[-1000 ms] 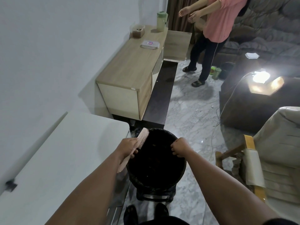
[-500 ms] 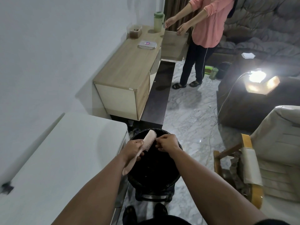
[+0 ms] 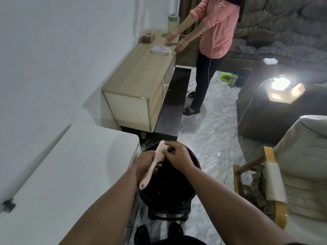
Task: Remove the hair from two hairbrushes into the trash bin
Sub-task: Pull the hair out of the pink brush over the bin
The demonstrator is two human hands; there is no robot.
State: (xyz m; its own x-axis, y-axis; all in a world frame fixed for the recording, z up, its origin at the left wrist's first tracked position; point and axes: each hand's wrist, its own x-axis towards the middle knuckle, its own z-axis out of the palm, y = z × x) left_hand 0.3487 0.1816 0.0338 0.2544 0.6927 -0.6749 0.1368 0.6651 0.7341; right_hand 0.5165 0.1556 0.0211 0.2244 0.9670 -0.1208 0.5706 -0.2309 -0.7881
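A pink hairbrush is held over the black trash bin, bristles facing right. My left hand grips its handle near the neck. My right hand presses against the bristles near the head, fingers pinched together there. Any hair between the fingers is too small to make out. The bin stands on the marble floor right in front of my feet. No second hairbrush shows.
A white table lies at my left, touching the bin's side. A wooden cabinet stands against the wall beyond. A person in a pink top stands by it. A wooden-armed chair and a dark sofa with a lamp are at right.
My right hand moved left from the bin's rim onto the brush bristles. The brush tilted more upright over the bin. The person in pink stepped closer to the cabinet.
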